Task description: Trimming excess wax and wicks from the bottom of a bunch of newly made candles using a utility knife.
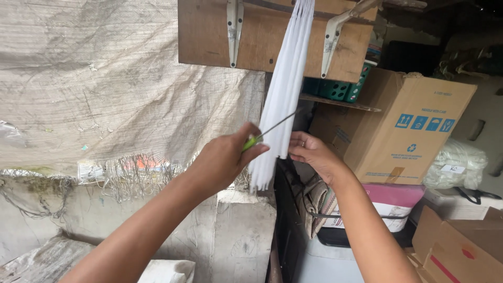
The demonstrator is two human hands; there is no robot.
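A bundle of white strips [283,94] hangs from the wooden shelf [272,36], beside a cardboard box [403,126]. Right hand [314,154] pinches the bundle's lower edge. Left hand [225,160] is closed around a green-handled thin metal tool [262,135], its tip against the strips.

Left hand [225,160] gripped green-handled tool [252,141], thin metal shaft angled up-right across white strips [283,94]. Strips hung in bundle from wooden shelf board [209,31] with metal brackets [233,26]. Right hand [314,154] touched bundle's lower right edge, fingers curled. Frayed woven tarp [105,89] covered wall at left. Large cardboard box [403,126] stood at right on pink-lidded container [393,202]. Green crate [340,89] sat on shelf behind strips. Folded cloth [314,202] lay below right hand.
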